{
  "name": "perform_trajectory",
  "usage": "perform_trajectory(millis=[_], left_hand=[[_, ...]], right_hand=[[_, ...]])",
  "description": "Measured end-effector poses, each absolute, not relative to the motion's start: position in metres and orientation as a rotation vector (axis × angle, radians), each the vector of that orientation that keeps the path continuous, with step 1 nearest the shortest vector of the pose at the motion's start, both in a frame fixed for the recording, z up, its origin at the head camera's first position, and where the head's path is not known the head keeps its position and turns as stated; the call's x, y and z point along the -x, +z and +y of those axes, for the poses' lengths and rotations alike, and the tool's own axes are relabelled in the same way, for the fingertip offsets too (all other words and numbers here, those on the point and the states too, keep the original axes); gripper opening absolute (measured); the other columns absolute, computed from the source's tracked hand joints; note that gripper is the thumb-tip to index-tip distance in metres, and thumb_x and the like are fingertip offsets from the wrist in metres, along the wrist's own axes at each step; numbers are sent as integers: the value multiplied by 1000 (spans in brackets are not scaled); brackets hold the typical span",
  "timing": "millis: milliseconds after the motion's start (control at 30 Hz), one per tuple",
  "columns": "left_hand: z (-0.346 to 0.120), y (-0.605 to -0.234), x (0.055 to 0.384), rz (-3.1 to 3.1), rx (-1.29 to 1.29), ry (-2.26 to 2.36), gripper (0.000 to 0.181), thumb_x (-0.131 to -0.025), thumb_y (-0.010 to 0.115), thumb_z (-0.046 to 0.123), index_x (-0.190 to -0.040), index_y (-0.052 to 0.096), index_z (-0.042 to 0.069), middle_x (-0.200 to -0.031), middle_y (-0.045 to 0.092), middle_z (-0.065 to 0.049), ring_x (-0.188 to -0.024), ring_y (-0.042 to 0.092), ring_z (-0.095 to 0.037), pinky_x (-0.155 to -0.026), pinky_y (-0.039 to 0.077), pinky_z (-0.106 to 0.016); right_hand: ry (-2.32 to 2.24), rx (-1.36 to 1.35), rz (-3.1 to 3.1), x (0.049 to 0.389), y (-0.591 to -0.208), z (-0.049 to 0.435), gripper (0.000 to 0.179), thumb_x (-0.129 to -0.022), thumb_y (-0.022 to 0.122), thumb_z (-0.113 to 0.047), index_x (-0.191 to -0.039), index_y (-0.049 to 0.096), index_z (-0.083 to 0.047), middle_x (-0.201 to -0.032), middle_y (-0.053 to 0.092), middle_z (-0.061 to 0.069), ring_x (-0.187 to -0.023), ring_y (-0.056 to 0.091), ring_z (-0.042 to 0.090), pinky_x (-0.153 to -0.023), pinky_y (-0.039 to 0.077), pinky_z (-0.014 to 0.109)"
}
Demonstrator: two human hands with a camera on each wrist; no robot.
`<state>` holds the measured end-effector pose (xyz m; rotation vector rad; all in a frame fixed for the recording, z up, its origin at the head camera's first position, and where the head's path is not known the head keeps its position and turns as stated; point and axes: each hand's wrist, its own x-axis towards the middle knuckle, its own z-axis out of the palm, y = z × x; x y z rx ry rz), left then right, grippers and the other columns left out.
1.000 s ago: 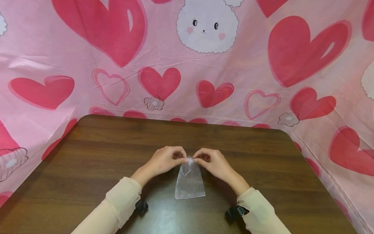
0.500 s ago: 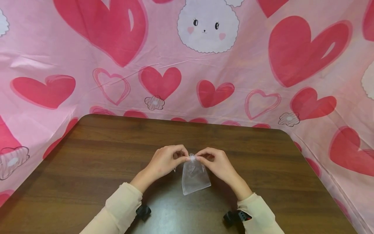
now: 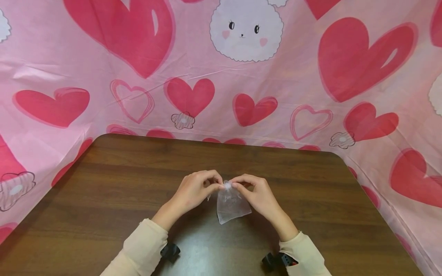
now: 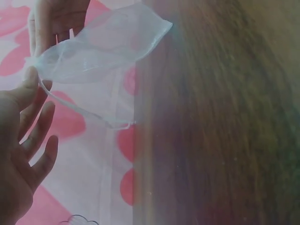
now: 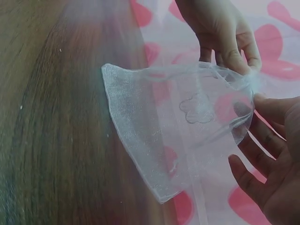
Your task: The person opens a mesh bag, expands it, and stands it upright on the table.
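A small sheer white organza drawstring bag (image 3: 232, 207) hangs between both hands, its neck gathered into a tight bunch. My left hand (image 3: 198, 191) pinches the gathered neck from the left with thumb and forefinger. From the right, my right hand (image 3: 254, 191) pinches the same neck. In the left wrist view a thin white drawstring (image 4: 89, 112) trails from the neck below the left thumb, ending in a small knot. The right wrist view shows the bag's body (image 5: 136, 126) spread flat and see-through, with nothing visible inside.
A dark brown wooden table (image 3: 138, 165) lies under the hands. Pink cloth with red hearts (image 3: 255, 109) hangs behind it and along its sides. Black wrist cameras (image 3: 170, 252) sit at both cuffs, close over the table.
Both hands have shifted slightly right and away from the body with the bag. The bag's lower end has swung right and lifted, now slanting. A drawstring end shows below the left hand.
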<state>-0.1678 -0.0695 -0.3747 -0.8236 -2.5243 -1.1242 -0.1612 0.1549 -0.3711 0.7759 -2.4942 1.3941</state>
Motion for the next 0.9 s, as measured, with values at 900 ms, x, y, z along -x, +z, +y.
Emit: perform_trajectory(millis=[900], left_hand=[[-59,-375,158,-2460,615,-1208,8,-84,80,28,-86,72,29,-79,65,18,-67,56,-4,-63,45,-30]], right_hand=[[1438,-615,-2392,154,-371,147,4,-88,76,-11,-90,75,-8,-86,72,-3,-79,64,14,-75,53,36]])
